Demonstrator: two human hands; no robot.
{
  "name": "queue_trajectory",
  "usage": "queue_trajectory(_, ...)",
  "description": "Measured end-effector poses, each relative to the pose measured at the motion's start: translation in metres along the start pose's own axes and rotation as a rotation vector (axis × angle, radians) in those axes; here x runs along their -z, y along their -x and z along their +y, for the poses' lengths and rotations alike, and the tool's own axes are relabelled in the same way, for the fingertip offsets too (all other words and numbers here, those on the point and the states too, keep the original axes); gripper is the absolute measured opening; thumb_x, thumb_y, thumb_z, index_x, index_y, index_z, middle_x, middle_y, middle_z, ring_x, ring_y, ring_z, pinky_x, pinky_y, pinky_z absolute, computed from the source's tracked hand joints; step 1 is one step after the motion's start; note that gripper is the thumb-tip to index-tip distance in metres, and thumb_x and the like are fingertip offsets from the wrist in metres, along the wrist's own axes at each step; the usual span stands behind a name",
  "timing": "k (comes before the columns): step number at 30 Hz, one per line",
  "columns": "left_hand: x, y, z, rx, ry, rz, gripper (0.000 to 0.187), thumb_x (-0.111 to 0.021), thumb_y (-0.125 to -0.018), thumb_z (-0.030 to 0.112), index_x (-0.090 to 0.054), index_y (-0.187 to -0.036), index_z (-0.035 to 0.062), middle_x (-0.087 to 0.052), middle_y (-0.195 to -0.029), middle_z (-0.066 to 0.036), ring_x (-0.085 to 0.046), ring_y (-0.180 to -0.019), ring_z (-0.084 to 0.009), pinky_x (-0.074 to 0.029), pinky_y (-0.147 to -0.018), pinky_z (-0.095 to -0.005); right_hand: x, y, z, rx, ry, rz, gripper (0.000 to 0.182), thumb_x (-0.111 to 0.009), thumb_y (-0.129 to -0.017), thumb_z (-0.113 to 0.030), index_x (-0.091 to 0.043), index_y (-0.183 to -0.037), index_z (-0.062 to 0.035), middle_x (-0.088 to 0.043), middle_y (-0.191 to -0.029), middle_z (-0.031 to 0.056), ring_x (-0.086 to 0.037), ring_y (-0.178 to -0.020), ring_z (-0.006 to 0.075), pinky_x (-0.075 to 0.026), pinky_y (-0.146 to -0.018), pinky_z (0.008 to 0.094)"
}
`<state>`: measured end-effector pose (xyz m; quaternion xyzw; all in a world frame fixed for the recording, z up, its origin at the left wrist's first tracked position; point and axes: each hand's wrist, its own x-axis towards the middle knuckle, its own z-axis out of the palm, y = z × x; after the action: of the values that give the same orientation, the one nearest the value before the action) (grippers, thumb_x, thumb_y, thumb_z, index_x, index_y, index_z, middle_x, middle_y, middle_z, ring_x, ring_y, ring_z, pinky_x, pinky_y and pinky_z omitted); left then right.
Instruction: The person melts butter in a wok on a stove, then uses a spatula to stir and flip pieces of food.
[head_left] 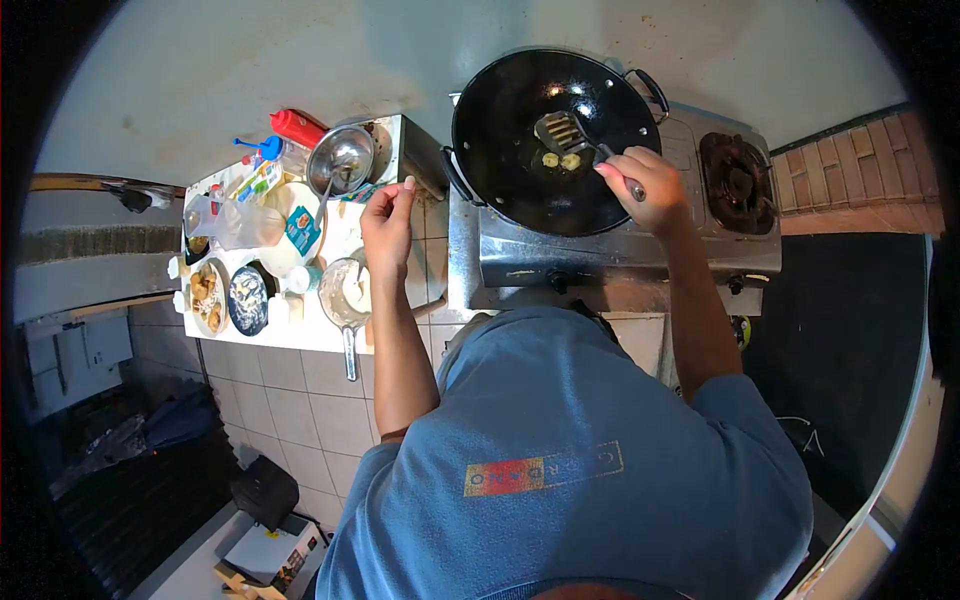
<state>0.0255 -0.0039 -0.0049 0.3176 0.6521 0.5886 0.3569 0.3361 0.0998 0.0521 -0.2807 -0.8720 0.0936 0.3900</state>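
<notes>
A large black wok (500, 130) with two side handles sits on the left side of the metal stove (520, 250). My right hand (645, 187) is closed round the handle of a slotted spatula (562, 132), whose head is over the wok. Below the spatula head, two small yellowish pieces (561, 160) lie in the wok. My left hand (388, 222) is raised between the wok and the white table, near the metal bowl (341, 160); its fingers are pressed together, and what they hold, if anything, is too small to name.
On the white table (290, 335) stand a red bottle (298, 127), a plastic jug (250, 225), a plate of food (208, 297), a dark plate (250, 300) and a pan (343, 292). A second burner (738, 183) is at the stove's right.
</notes>
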Motion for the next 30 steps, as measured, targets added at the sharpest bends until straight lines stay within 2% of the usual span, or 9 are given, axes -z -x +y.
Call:
queue_trajectory(6, -0.001, -0.003, -0.001, 0.002, -0.001, 0.014, 0.020, -0.063, -0.086, 0.022, -0.062, -0.082, 0.0020, -0.054, -0.070, 0.005, -0.043, -0.064, -0.0033, -0.033, -0.058, -0.0179, -0.019, -0.002, -0.005, -0.108, -0.067, 0.109, 0.011, -0.067, -0.077, -0.005, -0.058, -0.072, -0.0008, -0.056, -0.064, 0.0114, -0.054, -0.056, 0.0254, -0.042, -0.051, 0.0329)
queue_trajectory(8, -0.001, -0.003, 0.001, -0.006, -0.001, 0.010, 0.021, -0.064, -0.086, 0.022, -0.062, -0.082, 0.0021, -0.054, -0.071, 0.005, -0.043, -0.064, -0.0034, -0.033, -0.058, -0.0179, -0.023, -0.003, -0.009, -0.245, -0.065, 0.232, 0.011, -0.064, -0.079, -0.005, -0.058, -0.071, 0.0000, -0.057, -0.064, 0.0125, -0.056, -0.055, 0.0249, -0.043, -0.051, 0.0318)
queue_trajectory(11, 0.003, -0.006, -0.002, -0.003, 0.017, -0.004, 0.021, -0.064, -0.086, 0.023, -0.062, -0.083, 0.0021, -0.055, -0.071, 0.005, -0.044, -0.064, -0.0038, -0.034, -0.059, -0.0180, -0.018, -0.005, -0.017, -0.345, -0.075, 0.268, 0.012, -0.063, -0.081, -0.006, -0.059, -0.070, -0.0005, -0.058, -0.062, 0.0127, -0.058, -0.053, 0.0243, -0.044, -0.050, 0.0308)
queue_trajectory(18, -0.001, -0.004, 0.005, 0.005, 0.002, 0.005, 0.022, -0.064, -0.086, 0.024, -0.062, -0.083, 0.0024, -0.055, -0.071, 0.005, -0.043, -0.064, -0.0034, -0.033, -0.058, -0.0179, -0.012, -0.001, -0.020, -0.348, -0.115, 0.320, 0.014, -0.060, -0.083, -0.006, -0.059, -0.070, 0.0005, -0.061, -0.063, 0.0111, -0.061, -0.055, 0.0217, -0.046, -0.053, 0.0279)
queue_trajectory(26, -0.005, -0.005, 0.009, -0.012, 0.016, -0.027, 0.021, -0.064, -0.086, 0.024, -0.062, -0.083, 0.0032, -0.052, -0.068, 0.007, -0.039, -0.060, -0.0018, -0.030, -0.054, -0.0175, -0.004, 0.004, -0.027, -0.505, -0.232, 0.296, 0.014, -0.059, -0.085, -0.007, -0.063, -0.074, 0.0015, -0.064, -0.066, 0.0091, -0.061, -0.059, 0.0140, -0.047, -0.056, 0.0259)
queue_trajectory(30, -0.005, -0.004, 0.013, -0.022, -0.011, -0.011, 0.021, -0.064, -0.086, 0.024, -0.062, -0.082, 0.0032, -0.051, -0.067, 0.008, -0.038, -0.059, -0.0015, -0.029, -0.053, -0.0176, -0.007, 0.006, -0.022, -0.453, -0.156, 0.378, 0.013, -0.059, -0.085, -0.008, -0.063, -0.076, 0.0016, -0.064, -0.067, 0.0091, -0.061, -0.059, 0.0141, -0.047, -0.057, 0.0256)
